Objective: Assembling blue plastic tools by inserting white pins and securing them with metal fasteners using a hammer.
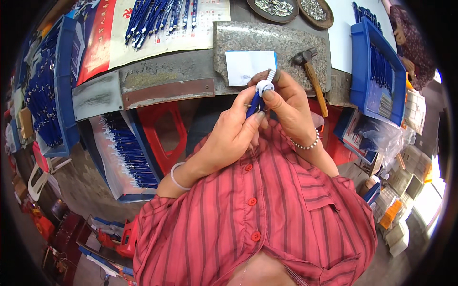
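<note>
While both hands [267,114] grip blue strap [254,104], white slip [248,66] lies on stone slab [286,40].

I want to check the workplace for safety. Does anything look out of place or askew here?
The hammer lies with its handle sticking out past the edge of the stone slab. Otherwise nothing stands out; both hands hold the blue-and-white piece.

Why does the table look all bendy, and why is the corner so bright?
In the head view, the fisheye lens curves straight edges, so the grey worktable and blue tray bow toward the black round rim; daylight washes out the stacked boxes at lower right; the middle stays sharp, where the left hand and right hand hold a small blue and white piece.
</note>
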`<state>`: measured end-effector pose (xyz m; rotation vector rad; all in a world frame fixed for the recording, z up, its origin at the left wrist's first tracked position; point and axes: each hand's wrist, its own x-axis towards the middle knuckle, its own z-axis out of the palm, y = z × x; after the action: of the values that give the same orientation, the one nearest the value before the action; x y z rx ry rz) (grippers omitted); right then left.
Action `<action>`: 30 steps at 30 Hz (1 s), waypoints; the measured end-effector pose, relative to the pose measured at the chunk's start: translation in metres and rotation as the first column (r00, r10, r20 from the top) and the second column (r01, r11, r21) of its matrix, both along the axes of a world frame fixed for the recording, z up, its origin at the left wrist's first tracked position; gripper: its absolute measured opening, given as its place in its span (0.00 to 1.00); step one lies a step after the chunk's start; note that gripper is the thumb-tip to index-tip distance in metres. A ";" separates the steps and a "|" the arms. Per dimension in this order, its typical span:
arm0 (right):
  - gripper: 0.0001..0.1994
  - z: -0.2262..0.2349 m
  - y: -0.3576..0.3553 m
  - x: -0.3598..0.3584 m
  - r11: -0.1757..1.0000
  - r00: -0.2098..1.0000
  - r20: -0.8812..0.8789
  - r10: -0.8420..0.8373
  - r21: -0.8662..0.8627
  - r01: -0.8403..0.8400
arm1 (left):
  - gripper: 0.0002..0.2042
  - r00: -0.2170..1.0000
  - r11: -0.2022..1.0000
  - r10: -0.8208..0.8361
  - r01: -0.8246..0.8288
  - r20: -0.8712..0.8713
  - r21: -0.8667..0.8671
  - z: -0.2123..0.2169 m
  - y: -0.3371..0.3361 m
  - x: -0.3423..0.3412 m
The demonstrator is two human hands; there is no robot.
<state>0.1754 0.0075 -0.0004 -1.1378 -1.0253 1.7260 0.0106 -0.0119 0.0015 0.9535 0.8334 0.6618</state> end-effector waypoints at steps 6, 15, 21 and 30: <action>0.22 0.000 -0.002 0.004 0.999 0.990 -0.139 0.015 -0.036 -0.021 | 0.20 1.000 0.999 0.001 -0.002 0.015 0.041 0.009 0.003 -0.001; 0.24 0.002 -0.001 -0.004 1.000 0.996 -0.093 -0.019 -0.007 0.018 | 0.18 1.000 0.997 -0.011 0.009 0.023 0.074 0.009 0.006 -0.003; 0.22 0.001 0.003 0.000 0.996 0.990 -0.140 0.033 -0.080 -0.044 | 0.19 0.954 0.974 -0.004 0.071 0.300 -0.213 0.004 0.006 -0.007; 0.18 -0.007 0.005 -0.003 0.981 0.964 -0.250 -0.086 -0.189 0.038 | 0.16 0.909 0.924 0.046 0.119 0.415 -0.364 -0.004 0.007 -0.011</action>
<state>0.1724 0.0123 -0.0071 -1.0118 -0.6770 1.8883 -0.0004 -0.0044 -0.0028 0.4449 0.5300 0.6118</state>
